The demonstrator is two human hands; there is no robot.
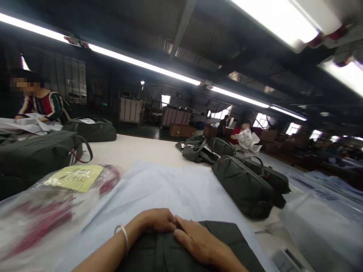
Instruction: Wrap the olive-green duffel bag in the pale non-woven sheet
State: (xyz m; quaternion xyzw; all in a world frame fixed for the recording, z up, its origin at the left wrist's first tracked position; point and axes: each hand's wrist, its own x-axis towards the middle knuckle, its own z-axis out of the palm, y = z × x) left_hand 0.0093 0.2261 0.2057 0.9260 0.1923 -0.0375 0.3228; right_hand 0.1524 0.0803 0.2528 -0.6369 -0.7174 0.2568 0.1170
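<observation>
- Hands together: the left hand (160, 220) (a pale bracelet (124, 237) at the wrist) and the right hand (195, 241) meet on a dark bag (166, 251) at the near edge of the table (113, 151); whether the fingers pinch its cloth, one cannot tell.
- Under the bag lies a pale blue sheet (181, 185), which uneven pressure could wrinkle, creasing the bag's cloth too.
- At left, a plastic sack (62, 211) with red contents and a yellow note (76, 178) sits close; a swinging elbow might drag it.
- At right stand other dark bags (244, 185), which a wide push could topple.
- Beyond, at far left, a co-worker in a striped top (47, 104) bends over pale cloth (34, 122).
</observation>
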